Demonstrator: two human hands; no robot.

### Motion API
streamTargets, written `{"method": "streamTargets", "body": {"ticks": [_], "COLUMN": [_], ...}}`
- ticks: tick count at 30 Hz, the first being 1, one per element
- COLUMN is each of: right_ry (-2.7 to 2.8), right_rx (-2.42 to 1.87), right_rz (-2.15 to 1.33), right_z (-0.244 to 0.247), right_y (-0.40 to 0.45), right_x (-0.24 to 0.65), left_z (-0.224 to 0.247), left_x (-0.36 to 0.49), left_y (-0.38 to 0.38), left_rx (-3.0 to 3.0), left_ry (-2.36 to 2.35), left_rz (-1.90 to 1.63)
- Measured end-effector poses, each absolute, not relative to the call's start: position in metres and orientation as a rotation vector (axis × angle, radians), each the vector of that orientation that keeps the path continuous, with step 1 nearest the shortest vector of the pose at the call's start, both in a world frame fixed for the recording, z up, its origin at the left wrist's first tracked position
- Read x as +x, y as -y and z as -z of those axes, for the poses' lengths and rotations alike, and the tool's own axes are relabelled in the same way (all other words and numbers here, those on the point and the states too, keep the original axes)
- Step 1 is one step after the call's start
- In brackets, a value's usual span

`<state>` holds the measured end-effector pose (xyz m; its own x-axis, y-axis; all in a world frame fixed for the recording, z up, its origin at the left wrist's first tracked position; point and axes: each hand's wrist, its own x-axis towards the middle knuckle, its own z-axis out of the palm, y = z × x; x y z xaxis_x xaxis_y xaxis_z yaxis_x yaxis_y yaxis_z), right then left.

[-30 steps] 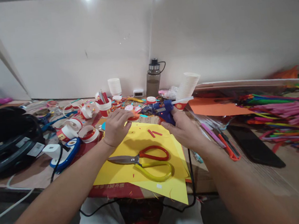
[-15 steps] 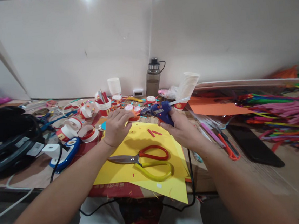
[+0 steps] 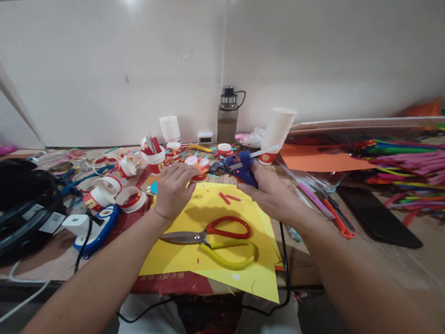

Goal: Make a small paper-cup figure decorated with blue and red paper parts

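Observation:
My right hand [image 3: 268, 189] is wrapped round the handle of a blue glue gun [image 3: 242, 168], whose nozzle points left. My left hand [image 3: 173, 190] pinches a small orange-red piece [image 3: 199, 175] just left of the nozzle; its exact shape is partly hidden by my fingers. Whether nozzle and piece touch cannot be made out. Below both hands, scissors [image 3: 209, 239] with a red and a yellow handle lie on yellow paper [image 3: 168, 259]. Small red strips [image 3: 229, 198] rest on the paper near its top.
A bottle [image 3: 227, 119] and stacked paper cups [image 3: 279, 127] stand at the back. Cut cup rings [image 3: 131, 199] and a blue-white power strip [image 3: 105, 231] are at left. At right lie a phone [image 3: 377, 217], a cutter [image 3: 341, 221] and pipe cleaners [image 3: 422, 163].
The glue gun and my right hand have shifted very slightly left. My left hand keeps its place and grip.

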<state>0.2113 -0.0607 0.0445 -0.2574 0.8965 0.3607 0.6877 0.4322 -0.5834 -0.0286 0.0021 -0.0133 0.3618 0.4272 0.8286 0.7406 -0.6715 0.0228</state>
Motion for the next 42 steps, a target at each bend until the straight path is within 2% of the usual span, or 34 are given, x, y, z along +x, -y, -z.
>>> {"method": "streamTargets", "body": {"ticks": [31,36,39,42], "right_ry": [2.119,2.122,1.996,1.724], "right_rx": [-1.404,-1.331,-1.324,-1.501], "right_rz": [-0.442,-0.540,-0.597,-0.599], "right_z": [-0.053,-0.055,-0.053,-0.047], "right_y": [0.062,0.064,0.060,0.048], "right_x": [0.218,0.223,0.228,0.238], "left_z": [0.009,0.012,0.014,0.017], "left_x": [-0.028,-0.027,-0.027,-0.028], "left_y": [0.001,0.000,-0.005,-0.011], "left_rx": [-2.268,-2.312,-2.284,-2.213], "left_ry": [0.791,0.927,1.183,1.458], "left_rz": [1.155,1.224,1.432,1.603]}}
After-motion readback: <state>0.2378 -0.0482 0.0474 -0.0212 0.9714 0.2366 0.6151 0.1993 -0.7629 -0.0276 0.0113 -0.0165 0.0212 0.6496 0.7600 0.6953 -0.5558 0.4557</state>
